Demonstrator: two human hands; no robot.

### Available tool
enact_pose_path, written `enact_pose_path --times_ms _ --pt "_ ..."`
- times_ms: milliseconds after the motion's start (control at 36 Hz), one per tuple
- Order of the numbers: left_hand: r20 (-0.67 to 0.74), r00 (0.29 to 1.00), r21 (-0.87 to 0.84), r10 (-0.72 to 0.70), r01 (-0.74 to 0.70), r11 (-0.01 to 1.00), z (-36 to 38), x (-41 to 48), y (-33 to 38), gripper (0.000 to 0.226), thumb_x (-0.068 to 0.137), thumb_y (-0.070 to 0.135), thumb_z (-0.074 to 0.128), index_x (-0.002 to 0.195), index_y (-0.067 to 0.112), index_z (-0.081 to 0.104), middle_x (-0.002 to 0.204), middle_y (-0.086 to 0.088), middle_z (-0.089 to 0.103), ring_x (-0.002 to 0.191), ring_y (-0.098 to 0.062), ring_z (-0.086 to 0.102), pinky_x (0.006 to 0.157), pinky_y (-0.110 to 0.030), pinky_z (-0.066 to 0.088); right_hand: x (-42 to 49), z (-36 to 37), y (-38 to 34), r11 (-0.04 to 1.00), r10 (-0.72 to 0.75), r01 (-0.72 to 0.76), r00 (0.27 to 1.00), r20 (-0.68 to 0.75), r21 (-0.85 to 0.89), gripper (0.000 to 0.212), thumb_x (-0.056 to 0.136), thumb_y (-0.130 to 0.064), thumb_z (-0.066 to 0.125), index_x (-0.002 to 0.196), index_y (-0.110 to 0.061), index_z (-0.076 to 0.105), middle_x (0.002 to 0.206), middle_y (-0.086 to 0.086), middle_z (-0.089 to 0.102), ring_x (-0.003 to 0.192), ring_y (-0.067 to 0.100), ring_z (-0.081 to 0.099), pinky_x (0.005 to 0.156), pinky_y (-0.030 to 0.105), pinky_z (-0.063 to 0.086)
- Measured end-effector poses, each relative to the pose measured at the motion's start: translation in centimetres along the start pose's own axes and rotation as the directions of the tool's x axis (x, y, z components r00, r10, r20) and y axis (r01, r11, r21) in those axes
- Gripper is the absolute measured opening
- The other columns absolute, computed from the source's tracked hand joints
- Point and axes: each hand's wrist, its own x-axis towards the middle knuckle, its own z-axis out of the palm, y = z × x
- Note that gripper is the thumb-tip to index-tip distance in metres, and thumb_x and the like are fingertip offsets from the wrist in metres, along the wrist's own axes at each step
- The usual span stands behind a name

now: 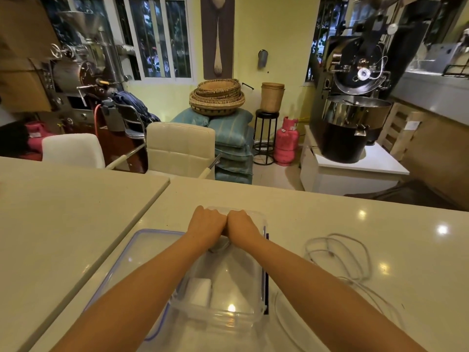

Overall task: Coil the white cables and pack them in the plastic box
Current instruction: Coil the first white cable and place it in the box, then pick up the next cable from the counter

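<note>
A clear plastic box [256, 308] stands on the counter in front of me. Both my hands reach into its far end, side by side and touching. My left hand [206, 224] and my right hand [241, 226] are curled downward over a coiled white cable [219, 246], of which only a small part shows beneath the wrists. A white power adapter [199, 292] lies inside the box near its front. A loose white cable [337, 252] sprawls on the counter to the right of the box.
The box's clear lid [142, 247] with a blue rim lies flat to the left of the box. A raised counter slab [63, 199] rises on the left. Chairs, cushions and coffee roasting machines stand beyond the counter's far edge.
</note>
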Motion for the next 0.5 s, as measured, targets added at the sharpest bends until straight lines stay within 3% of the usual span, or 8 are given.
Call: enact_pose_path --times_ms 56,83,139,250,333,389,417,500 --pt "-0.001 1.000 0.015 0.011 -0.011 1.000 0.0 0.0 0.0 0.022 0.091 0.012 0.044 0.108 0.015 0.058 0.117 -0.006 0.062 0.110 -0.024 0.056 0.097 -0.030 0.033 -0.3 -0.3 0.2 0.999 -0.026 0.027 0.999 0.031 -0.037 0.024 0.089 -0.005 0.048 0.108 0.003 0.059 0.115 0.022 0.061 0.077 0.030 0.057 0.084 0.034 0.044" --pt "-0.002 1.000 0.023 0.015 -0.015 1.000 0.0 0.0 0.1 0.022 0.091 0.012 0.044 0.108 0.014 0.057 0.118 -0.006 0.062 0.110 -0.024 0.056 0.098 -0.030 0.033 -0.3 -0.4 0.2 0.998 -0.044 0.046 0.998 0.033 -0.042 0.023 0.088 -0.003 0.048 0.108 0.003 0.059 0.113 0.023 0.061 0.062 0.024 0.049 0.080 0.034 0.043" --pt "-0.006 1.000 0.043 0.022 -0.022 0.999 0.0 0.0 0.1 0.021 0.091 0.013 0.044 0.108 0.013 0.057 0.118 -0.006 0.062 0.111 -0.024 0.056 0.098 -0.030 0.033 -0.2 -0.5 0.3 0.990 -0.078 0.085 0.995 0.068 -0.113 0.023 0.085 0.001 0.051 0.106 0.003 0.061 0.100 0.021 0.061 0.050 0.014 0.031 0.071 0.029 0.036" --pt "-0.006 1.000 0.059 0.023 -0.022 0.998 0.1 0.1 0.0 0.021 0.091 0.014 0.046 0.108 0.016 0.058 0.118 -0.004 0.062 0.111 -0.022 0.055 0.098 -0.030 0.033 -0.3 -1.0 0.1 0.963 -0.085 0.125 0.982 0.170 -0.238 0.025 0.080 0.002 0.059 0.106 0.001 0.062 0.083 0.015 0.061 0.049 0.014 0.029 0.052 0.024 0.031" --pt "-0.004 1.000 0.054 0.026 -0.026 0.998 0.0 0.1 -0.1 0.024 0.090 0.015 0.049 0.113 0.018 0.057 0.119 -0.005 0.062 0.112 -0.023 0.054 0.098 -0.031 0.034 -0.6 -1.6 0.1 0.960 -0.075 0.121 0.980 0.182 -0.253 0.024 0.082 -0.001 0.058 0.106 0.002 0.061 0.062 0.006 0.044 0.050 0.014 0.030 0.047 0.021 0.026" --pt "-0.006 0.999 0.057 0.033 -0.033 0.998 -0.2 0.0 -0.2 0.025 0.089 0.014 0.051 0.113 0.016 0.056 0.118 -0.007 0.062 0.111 -0.023 0.055 0.096 -0.031 0.036 -0.5 -1.7 0.2 0.963 -0.053 0.095 0.984 0.167 -0.253 0.006 0.082 -0.002 0.059 0.086 0.000 0.062 0.067 0.008 0.052 0.051 0.015 0.034 0.049 0.024 0.030" --pt "-0.008 0.999 0.052 0.036 -0.035 0.998 -0.3 0.0 -0.2 0.025 0.088 0.014 0.052 0.113 0.015 0.055 0.117 -0.007 0.062 0.110 -0.024 0.055 0.094 -0.031 0.037 -0.6 -1.8 0.2 0.970 -0.045 0.079 0.988 0.149 -0.229 0.007 0.082 -0.003 0.059 0.075 -0.001 0.059 0.075 0.011 0.059 0.052 0.017 0.037 0.048 0.024 0.030" --pt "-0.016 1.000 0.003 0.023 -0.023 1.000 -0.4 -0.1 -0.4 0.024 0.089 0.014 0.050 0.112 0.013 0.055 0.115 -0.008 0.063 0.107 -0.025 0.058 0.089 -0.030 0.040 -0.6 -2.2 0.4 0.980 -0.055 0.082 0.987 0.151 -0.179 0.011 0.084 -0.003 0.055 0.093 -0.001 0.062 0.069 0.009 0.050 0.062 0.021 0.046 0.048 0.019 0.027"
